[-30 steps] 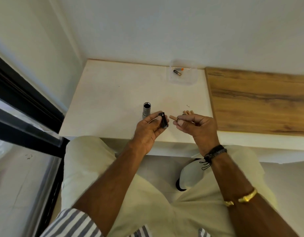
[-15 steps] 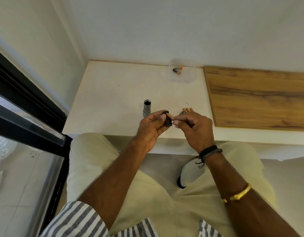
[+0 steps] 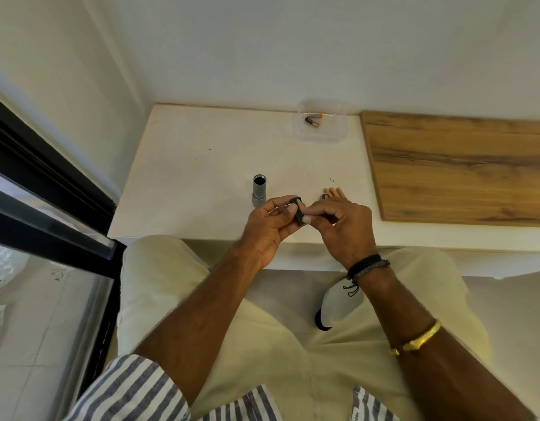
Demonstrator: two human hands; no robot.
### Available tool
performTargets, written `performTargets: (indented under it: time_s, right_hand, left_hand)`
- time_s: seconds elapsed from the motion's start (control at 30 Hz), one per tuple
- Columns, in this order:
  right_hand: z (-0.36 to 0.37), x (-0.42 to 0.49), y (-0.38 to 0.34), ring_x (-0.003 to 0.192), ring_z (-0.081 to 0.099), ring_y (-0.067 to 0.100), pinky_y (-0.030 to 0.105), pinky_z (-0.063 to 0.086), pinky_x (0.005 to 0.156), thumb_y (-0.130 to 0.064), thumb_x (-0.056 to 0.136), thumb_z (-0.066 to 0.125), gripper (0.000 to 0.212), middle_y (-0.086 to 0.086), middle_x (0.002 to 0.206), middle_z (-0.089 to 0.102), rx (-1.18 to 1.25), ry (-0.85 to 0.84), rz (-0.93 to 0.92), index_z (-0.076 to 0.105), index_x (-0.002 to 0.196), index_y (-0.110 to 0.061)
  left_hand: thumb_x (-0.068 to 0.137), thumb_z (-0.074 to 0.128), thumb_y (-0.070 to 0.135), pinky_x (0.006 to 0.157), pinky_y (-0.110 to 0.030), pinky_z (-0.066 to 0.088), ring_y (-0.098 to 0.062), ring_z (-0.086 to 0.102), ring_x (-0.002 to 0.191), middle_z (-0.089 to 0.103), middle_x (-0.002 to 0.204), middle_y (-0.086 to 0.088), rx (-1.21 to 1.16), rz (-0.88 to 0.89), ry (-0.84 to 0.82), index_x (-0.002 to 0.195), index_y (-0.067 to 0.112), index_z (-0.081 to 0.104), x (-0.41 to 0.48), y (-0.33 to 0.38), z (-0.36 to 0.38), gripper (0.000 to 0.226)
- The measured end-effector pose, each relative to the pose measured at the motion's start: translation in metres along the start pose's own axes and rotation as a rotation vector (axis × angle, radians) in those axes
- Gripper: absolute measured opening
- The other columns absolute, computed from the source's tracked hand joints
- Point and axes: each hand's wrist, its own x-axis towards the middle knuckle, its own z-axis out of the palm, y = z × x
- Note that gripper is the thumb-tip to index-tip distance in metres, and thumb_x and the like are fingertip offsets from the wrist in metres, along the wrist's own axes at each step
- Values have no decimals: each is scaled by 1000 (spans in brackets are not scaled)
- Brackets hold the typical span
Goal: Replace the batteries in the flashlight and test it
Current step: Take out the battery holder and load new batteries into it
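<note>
The grey flashlight body (image 3: 259, 191) stands upright on the white table (image 3: 202, 165), its open dark end facing up. Just right of it, my left hand (image 3: 267, 227) grips a small black battery holder (image 3: 298, 211) above the table's front edge. My right hand (image 3: 343, 227) presses against the holder from the right, pinching a battery that its fingers almost wholly hide. Several copper-coloured batteries (image 3: 334, 192) lie on the table behind my right hand, beside a small round cap (image 3: 324, 196).
A clear plastic tub (image 3: 322, 124) at the table's back holds two batteries. A wooden board (image 3: 457, 168) covers the surface to the right. A black window frame (image 3: 47, 189) runs along the left. My legs fill the space below the table edge.
My right hand brought its battery leftward up to the holder and now meets my left hand. The battery's tip, visible earlier, is now hidden. The flashlight body has not moved.
</note>
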Motion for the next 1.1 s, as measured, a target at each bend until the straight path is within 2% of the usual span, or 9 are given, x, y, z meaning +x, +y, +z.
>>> performTargets:
  time_s: [0.2, 0.3, 0.37, 0.5, 0.67, 0.77, 0.9, 1.03, 1.1]
  right_hand:
    - [2, 4, 6, 84, 72, 10, 10, 51, 85, -11, 82, 82, 10, 0, 87, 78, 129, -36, 95, 82, 91, -13]
    - [1, 8, 11, 90, 70, 18, 33, 45, 110, -14, 85, 80, 9, 2, 92, 77, 89, -68, 74, 82, 93, -13]
    - [0, 10, 15, 94, 67, 22, 44, 43, 111, -15, 86, 78, 10, 3, 95, 75, 71, -99, 71, 82, 96, -14]
    - [1, 15, 20, 96, 68, 21, 34, 57, 85, -15, 90, 76, 11, 2, 97, 73, 200, 19, 159, 80, 100, -17]
    - [2, 44, 31, 74, 67, 11, 22, 53, 60, -14, 91, 75, 12, 6, 92, 78, 491, 152, 418, 80, 102, -14]
    - [4, 69, 42, 69, 63, 16, 24, 52, 57, -16, 91, 75, 11, 8, 83, 74, 545, 171, 480, 80, 100, -13]
    - [10, 111, 59, 72, 67, 15, 28, 52, 56, -16, 90, 75, 10, 10, 87, 75, 526, 198, 495, 80, 99, -13]
    - [16, 160, 78, 69, 67, 12, 25, 51, 52, -19, 88, 77, 8, 6, 84, 76, 413, 210, 482, 80, 93, -15]
    - [18, 185, 87, 70, 67, 12, 25, 55, 59, -18, 87, 77, 7, 2, 82, 75, 305, 219, 427, 80, 92, -13]
  left_hand:
    - [93, 61, 1, 79, -33, 60, -29, 73, 97, 75, 103, -16, -37, -8, 5, 112, 3, 67, 1, 0, 0, 20]
    - [94, 60, 1, 80, -34, 60, -30, 72, 99, 75, 104, -17, -19, 0, 15, 113, 3, 67, 3, 0, 2, 21]
    - [94, 60, 1, 82, -36, 60, -31, 72, 100, 74, 106, -19, -27, -3, 27, 114, 2, 66, 5, 1, 3, 21]
    - [95, 58, 2, 89, -39, 58, -33, 69, 104, 69, 112, -24, -116, -50, 21, 121, -3, 61, 9, 3, 5, 27]
    - [93, 63, 4, 92, -40, 57, -32, 68, 102, 67, 110, -24, -162, -88, 88, 122, -5, 58, 12, -4, 11, 31]
    - [92, 62, 0, 91, -40, 58, -32, 69, 102, 68, 112, -23, -197, -100, 116, 124, -4, 58, 18, -7, 10, 32]
    - [91, 64, 3, 91, -39, 58, -30, 70, 103, 71, 109, -20, -242, -110, 139, 120, -5, 59, 28, -8, 8, 31]
    - [89, 65, 4, 88, -38, 59, -28, 72, 99, 72, 101, -19, -261, -101, 191, 115, -5, 63, 42, -10, 4, 27]
    - [89, 65, 2, 84, -37, 60, -26, 72, 91, 71, 94, -17, -264, -104, 223, 116, -7, 63, 47, -11, 3, 28]
